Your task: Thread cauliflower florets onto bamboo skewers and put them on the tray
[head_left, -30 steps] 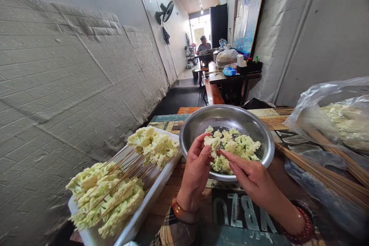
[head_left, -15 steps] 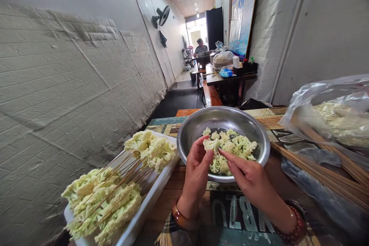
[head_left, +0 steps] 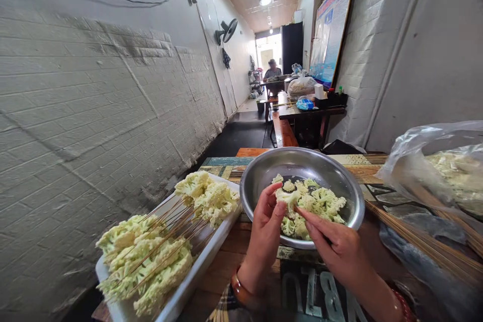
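Observation:
My left hand [head_left: 264, 234] pinches a cauliflower floret [head_left: 287, 196] over the near rim of a steel bowl [head_left: 260, 176]. My right hand [head_left: 334, 244] is beside it, its fingertips pressed against the same floret; a thin skewer between them cannot be made out. The bowl holds several more florets [head_left: 320, 201]. To the left, a white tray [head_left: 204, 261] carries skewered cauliflower [head_left: 151, 256] on bamboo sticks.
A bundle of bamboo skewers [head_left: 422, 239] lies to the right, under a clear plastic bag of cauliflower [head_left: 441, 171]. A grey brick wall [head_left: 94, 126] runs along the left. Further down the room another table [head_left: 309, 108] stands, and a person [head_left: 272, 70] sits at the far end.
Both hands stay at the bowl's rim on the same floret; the fingers have closed in slightly. The camera view has shifted down and right a little.

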{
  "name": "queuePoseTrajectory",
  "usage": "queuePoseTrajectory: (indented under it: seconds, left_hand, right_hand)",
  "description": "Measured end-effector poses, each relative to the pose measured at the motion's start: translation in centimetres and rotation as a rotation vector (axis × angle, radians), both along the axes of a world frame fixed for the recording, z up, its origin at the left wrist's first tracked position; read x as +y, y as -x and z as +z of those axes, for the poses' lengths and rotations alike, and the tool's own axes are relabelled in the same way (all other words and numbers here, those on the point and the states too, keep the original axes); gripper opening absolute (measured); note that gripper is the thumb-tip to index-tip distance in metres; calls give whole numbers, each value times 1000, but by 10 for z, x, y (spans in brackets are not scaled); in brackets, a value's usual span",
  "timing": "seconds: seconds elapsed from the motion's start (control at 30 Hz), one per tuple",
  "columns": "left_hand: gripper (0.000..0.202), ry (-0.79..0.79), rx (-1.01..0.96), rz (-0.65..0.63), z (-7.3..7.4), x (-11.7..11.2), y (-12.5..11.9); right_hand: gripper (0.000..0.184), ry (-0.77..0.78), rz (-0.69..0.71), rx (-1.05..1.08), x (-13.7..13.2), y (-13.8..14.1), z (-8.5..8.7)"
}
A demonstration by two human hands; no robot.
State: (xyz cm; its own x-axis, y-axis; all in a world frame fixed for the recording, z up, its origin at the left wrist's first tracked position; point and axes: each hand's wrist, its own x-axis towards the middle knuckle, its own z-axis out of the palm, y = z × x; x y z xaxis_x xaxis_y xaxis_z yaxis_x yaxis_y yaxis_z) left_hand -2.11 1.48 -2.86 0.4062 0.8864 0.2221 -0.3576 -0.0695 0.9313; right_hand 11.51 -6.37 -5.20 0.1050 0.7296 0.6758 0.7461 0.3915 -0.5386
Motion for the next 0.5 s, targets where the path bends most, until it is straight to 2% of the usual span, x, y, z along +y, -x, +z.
queuePoseTrajectory:
  seconds: [0.07, 0.27, 0.5]
  left_hand:
    - [35, -38, 5, 8, -2, 0, 1]
    - [30, -23, -52, 11, -5, 1, 2]
    - [28, -47, -11, 45, -9, -1, -1]
  right_hand:
    - [31, -3, -15, -28, -1, -1, -1]
    - [28, 20, -39, -59, -2, 2, -1]
    - [34, -91, -140, -149, 1, 4, -3]
